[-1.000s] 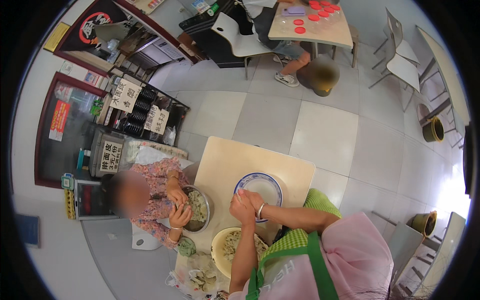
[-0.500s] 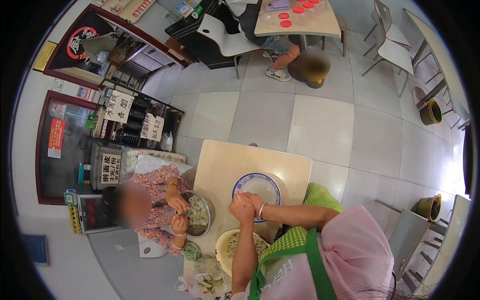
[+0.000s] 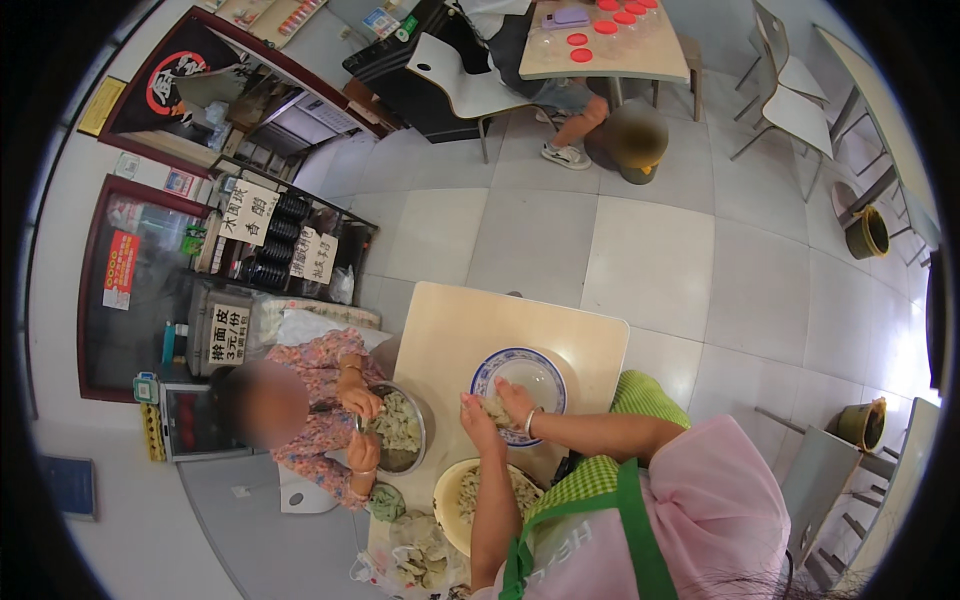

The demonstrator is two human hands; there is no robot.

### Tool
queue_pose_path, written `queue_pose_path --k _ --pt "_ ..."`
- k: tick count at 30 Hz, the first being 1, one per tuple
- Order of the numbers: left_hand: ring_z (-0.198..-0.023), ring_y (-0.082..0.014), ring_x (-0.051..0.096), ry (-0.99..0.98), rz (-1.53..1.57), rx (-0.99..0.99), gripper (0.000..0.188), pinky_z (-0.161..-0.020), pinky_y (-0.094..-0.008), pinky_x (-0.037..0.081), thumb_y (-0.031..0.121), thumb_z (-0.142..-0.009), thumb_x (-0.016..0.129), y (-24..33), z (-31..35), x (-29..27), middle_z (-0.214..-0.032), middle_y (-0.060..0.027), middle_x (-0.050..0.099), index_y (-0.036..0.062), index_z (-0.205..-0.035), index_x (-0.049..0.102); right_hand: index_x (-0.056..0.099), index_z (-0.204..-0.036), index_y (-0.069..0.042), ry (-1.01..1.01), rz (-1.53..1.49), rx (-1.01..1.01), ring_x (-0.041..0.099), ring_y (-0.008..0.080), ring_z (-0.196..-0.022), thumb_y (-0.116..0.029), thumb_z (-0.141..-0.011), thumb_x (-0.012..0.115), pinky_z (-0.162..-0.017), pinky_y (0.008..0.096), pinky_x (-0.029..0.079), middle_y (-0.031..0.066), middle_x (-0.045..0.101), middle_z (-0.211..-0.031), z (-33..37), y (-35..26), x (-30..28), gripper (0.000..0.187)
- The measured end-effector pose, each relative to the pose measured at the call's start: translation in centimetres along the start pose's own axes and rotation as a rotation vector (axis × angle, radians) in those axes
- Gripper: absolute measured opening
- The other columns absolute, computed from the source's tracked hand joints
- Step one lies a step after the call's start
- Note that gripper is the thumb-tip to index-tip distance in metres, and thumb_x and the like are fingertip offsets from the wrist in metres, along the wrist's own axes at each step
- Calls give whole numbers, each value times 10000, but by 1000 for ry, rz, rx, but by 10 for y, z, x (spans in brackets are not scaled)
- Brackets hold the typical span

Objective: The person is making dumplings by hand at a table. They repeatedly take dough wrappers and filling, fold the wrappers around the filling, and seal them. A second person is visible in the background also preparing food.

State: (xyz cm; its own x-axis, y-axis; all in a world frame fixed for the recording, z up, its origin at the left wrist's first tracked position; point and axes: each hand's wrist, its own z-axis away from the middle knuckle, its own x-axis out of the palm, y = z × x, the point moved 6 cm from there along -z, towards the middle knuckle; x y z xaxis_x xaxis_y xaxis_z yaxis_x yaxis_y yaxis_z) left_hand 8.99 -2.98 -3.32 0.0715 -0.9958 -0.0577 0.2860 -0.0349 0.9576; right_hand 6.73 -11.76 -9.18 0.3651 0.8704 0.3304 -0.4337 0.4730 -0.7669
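Over a white bowl with a blue patterned rim (image 3: 556, 372), my two hands come together. My left hand (image 3: 481, 428) has its palm turned up and fingers extended. My right hand (image 3: 516, 404), with a bracelet at the wrist, faces it from the other side. A pale, soft-looking lump (image 3: 496, 409) sits between the palms; its kind is unclear. Close by my left forearm stands a yellow bowl (image 3: 447, 508) with a chopped, light-coloured mixture. Left of my hands is a metal bowl (image 3: 421, 440) of pale pieces, where a person in a floral top works with both hands.
A plastic bag (image 3: 408, 553) of pale pieces and a green bundle (image 3: 385, 502) lie on the near left of the wooden table (image 3: 440, 320). Across the tiled floor, another person sits by a table (image 3: 600, 62) with red-lidded containers. Chairs (image 3: 795, 110) stand at the right.
My hands were clasped tightly together over the blue-rimmed bowl; now the palms have parted, showing the pale lump between them. The view has shifted slightly.
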Motion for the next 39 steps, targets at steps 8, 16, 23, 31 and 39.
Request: queue_pose_path --k 8,16,23,31,39 --pt "-843 -134 468 -214 -57 -172 447 -722 -285 420 339 -861 493 6 11 -2 -995 -50 453 83 -1199 353 412 -923 4 67 495 -400 484 324 -801 -234 -785 523 -718 383 392 185 498 -806 18 -40 1 297" --pt "-688 -108 492 -63 94 -137 258 -638 -251 421 241 -830 558 3 -3 -19 -739 -15 520 17 -958 541 488 -1055 -71 -253 390 -565 490 222 -873 -206 -714 648 -672 326 436 143 487 -937 21 -40 8 400" --pt "-643 -129 487 228 -281 318 241 -588 -249 396 227 -835 528 20 10 -16 -758 -43 540 -14 -827 536 512 -983 -38 -56 -147 -44 542 176 -709 -285 -797 546 -557 285 461 77 538 -842 15 -22 6 311" --pt "-829 -268 466 99 -776 996 226 -782 -345 350 227 -819 491 76 65 35 -868 -125 500 14 -879 532 532 -802 -41 -393 -313 142 527 139 -662 -342 -893 372 -601 257 446 44 546 -714 13 -23 28 354" --pt "-718 -303 445 -27 -780 1060 193 -685 -391 344 175 -809 459 86 60 35 -767 -151 510 -2 -754 514 541 -776 -45 -405 -785 290 535 143 -668 -295 -880 414 -594 271 441 56 564 -735 14 0 42 299"
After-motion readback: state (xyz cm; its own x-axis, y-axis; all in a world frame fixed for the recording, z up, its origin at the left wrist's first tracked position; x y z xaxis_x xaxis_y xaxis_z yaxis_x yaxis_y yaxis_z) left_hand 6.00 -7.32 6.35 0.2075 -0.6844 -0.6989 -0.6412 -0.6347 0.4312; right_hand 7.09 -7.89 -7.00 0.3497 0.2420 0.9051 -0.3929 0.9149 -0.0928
